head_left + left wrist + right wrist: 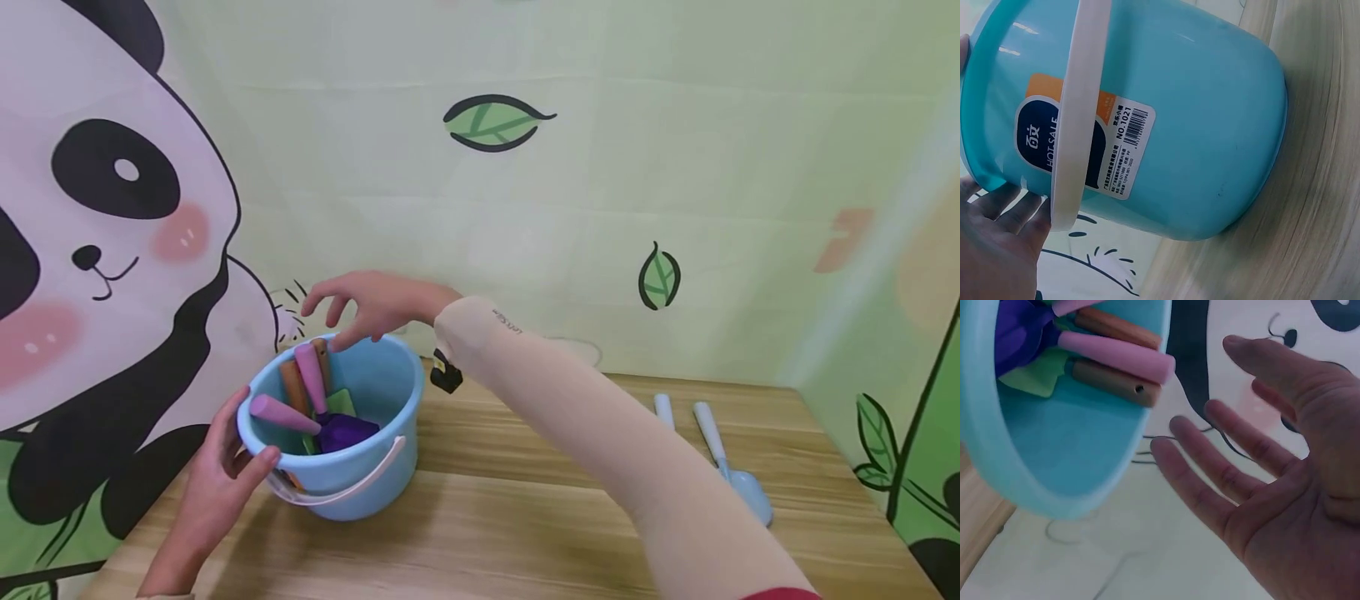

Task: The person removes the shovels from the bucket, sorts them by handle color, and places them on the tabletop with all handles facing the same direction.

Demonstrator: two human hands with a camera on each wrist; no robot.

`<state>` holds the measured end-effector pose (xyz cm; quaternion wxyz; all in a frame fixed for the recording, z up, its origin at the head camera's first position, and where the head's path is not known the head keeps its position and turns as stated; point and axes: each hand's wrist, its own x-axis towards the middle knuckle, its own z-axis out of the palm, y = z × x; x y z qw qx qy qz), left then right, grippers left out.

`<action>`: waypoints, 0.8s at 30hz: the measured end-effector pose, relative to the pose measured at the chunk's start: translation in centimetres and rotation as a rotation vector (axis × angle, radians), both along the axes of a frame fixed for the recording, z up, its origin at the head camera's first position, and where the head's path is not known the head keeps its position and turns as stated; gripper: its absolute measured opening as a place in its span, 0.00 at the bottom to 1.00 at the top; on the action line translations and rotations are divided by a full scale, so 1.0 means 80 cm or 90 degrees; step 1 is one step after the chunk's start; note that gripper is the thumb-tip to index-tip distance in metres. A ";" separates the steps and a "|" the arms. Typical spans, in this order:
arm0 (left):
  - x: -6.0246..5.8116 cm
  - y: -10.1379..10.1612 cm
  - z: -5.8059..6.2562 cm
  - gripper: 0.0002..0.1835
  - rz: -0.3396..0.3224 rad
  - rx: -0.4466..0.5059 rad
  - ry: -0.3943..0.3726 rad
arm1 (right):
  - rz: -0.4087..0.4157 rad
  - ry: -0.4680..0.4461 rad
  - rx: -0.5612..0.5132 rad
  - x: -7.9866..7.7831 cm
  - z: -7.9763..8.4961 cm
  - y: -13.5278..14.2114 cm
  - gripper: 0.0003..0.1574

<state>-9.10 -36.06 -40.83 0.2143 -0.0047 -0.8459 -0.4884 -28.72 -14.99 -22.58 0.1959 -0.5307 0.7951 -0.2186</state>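
At the far left, beside the printed panda (127, 250), my left hand (213, 479) holds the bucket (375, 496) by its rim, fingers outside and thumb over the edge. The blue bucket stands upright toward the left of the wooden surface (510, 517), its white carrying handle (345, 494) lowered at the front. Tools are already in it, leaning against its left and far wall, handles up. Over them hangs my right hand (378, 302), fingers spread apart, gripping nothing, near the handles. To the right, beyond my sleeve (592, 425), a blue scoop (750, 496) and another blue handle (663, 408) lie outside the bucket; my arm hides the rest of that second tool. I judge the job partly done, with four tools inside and those two outside.

Counting the same way: one bucket; inside it two pink handles (310, 375) and two brown handles (294, 385), four altogether. The purple heads (347, 433) overlap, so I can't count them surely; green (341, 404) shows in two patches. On the surface, two blue tools.
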 end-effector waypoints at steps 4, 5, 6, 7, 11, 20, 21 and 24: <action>0.001 -0.002 0.000 0.46 -0.002 0.001 -0.004 | 0.033 0.000 0.014 0.010 -0.006 -0.022 0.34; 0.001 -0.002 0.001 0.46 -0.003 0.001 -0.005 | 0.041 0.001 0.017 0.012 -0.008 -0.027 0.34; 0.001 -0.002 0.001 0.46 -0.004 0.003 -0.006 | 0.046 0.002 0.019 0.015 -0.010 -0.031 0.33; 0.001 -0.002 0.001 0.46 -0.005 0.003 -0.008 | 0.050 -0.001 0.021 0.017 -0.012 -0.034 0.32; 0.000 -0.002 0.002 0.45 -0.009 0.004 -0.009 | 0.061 0.000 0.024 0.024 -0.018 -0.046 0.31; -0.001 -0.002 0.001 0.45 -0.015 0.014 0.001 | 0.083 -0.002 0.066 0.034 -0.027 -0.070 0.31; -0.001 -0.002 0.001 0.45 -0.016 0.015 0.004 | 0.083 -0.006 0.070 0.035 -0.028 -0.073 0.31; 0.000 -0.002 0.001 0.45 -0.018 0.020 0.009 | 0.080 -0.037 0.082 0.041 -0.030 -0.080 0.29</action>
